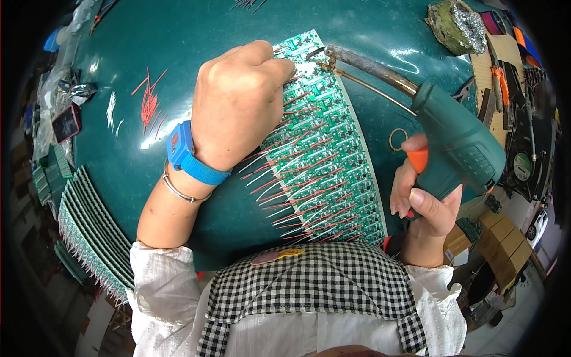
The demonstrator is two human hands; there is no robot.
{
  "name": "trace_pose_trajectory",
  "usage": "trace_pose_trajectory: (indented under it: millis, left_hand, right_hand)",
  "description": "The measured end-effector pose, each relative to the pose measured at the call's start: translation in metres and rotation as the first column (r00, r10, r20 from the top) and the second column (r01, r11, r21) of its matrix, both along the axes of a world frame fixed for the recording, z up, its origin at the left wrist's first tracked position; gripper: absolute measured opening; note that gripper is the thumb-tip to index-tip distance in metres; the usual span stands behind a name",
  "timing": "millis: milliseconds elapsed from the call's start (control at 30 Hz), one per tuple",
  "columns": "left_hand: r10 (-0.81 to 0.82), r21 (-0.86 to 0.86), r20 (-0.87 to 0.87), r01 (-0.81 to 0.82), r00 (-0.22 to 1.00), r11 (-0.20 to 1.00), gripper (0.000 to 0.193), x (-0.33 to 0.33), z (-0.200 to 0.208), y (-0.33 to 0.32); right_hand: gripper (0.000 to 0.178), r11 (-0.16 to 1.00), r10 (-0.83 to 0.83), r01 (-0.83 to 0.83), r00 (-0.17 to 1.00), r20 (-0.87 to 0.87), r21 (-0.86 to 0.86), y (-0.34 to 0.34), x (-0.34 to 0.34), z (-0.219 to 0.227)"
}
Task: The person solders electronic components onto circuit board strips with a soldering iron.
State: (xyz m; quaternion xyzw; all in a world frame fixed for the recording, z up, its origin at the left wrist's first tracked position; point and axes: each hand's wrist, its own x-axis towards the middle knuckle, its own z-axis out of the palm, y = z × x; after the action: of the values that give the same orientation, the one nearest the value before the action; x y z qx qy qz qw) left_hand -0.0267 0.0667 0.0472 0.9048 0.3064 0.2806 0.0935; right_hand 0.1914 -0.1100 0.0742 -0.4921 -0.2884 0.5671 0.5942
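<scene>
Green circuit-board panel (351,160) sweeps from 12 round to 5 o'clock on the dark green worktop (357,18), red and white wires (303,190) fanning off its left side. Its upper left portion disappears beneath the left hand (241,95), at 11 o'clock. That hand's grip is curled with its fingertips hidden, so I cannot tell whether it pinches anything. At 4 o'clock the right hand (431,208) has its grip wrapped around the handle of a green soldering gun (461,146), partly covered by the fingers; the tip reaches the panel near 12 o'clock, though actual contact is hard to make out. A checked apron (315,276) covers the panel's near edge at 6 o'clock.

Cardboard boxes (502,247) sit between 3 and 4 o'clock, their contents unreadable. Toward half past 1, a rough, crusty holder (443,30) contains crumpled silvery material (470,30).

Loose red wires (150,107) lie at 10 o'clock, with white ones (111,110) just beside them. A phone (66,123) rests between 9 and 10. Rows of stacked boards (89,229) curve along 8 o'clock, bent by the lens. Near 2 o'clock, a tan ring (397,139) is partly hidden by the gun, and dark-jawed pliers (464,89) lie beyond its body.
</scene>
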Motion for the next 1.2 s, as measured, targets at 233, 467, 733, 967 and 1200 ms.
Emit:
trace_pose_trajectory:
  millis: [233,467,733,967,1200]
  left_hand:
    - [-0.01,0.019,0.008,0.009,1.0,1.0,0.01,-0.001,0.0,-0.001]
    - [0.016,-0.023,-0.024,-0.016,1.0,1.0,0.01,0.0,0.003,-0.004]
    - [-0.015,0.014,-0.029,0.016,0.999,1.0,0.009,0.003,0.005,0.001]
    - [0.039,-0.042,-0.031,-0.04,0.999,0.998,0.009,0.012,0.015,-0.012]
    - [0.078,-0.08,-0.079,-0.085,0.994,0.993,0.007,-0.005,0.025,-0.012]
  right_hand:
    - [0.046,0.996,-0.034,0.045,0.99,0.14,-0.074,0.0,-0.016,-0.004]
    - [0.05,0.996,-0.078,0.081,0.993,0.093,-0.024,0.006,-0.011,0.002]
    - [0.064,0.986,-0.067,0.068,0.998,-0.014,0.155,0.003,0.018,0.009]
    - [0.056,0.859,-0.358,0.356,0.931,-0.065,0.368,0.002,0.059,0.016]
    - [0.058,0.9,-0.351,0.301,0.929,0.118,0.315,-0.004,0.044,0.015]
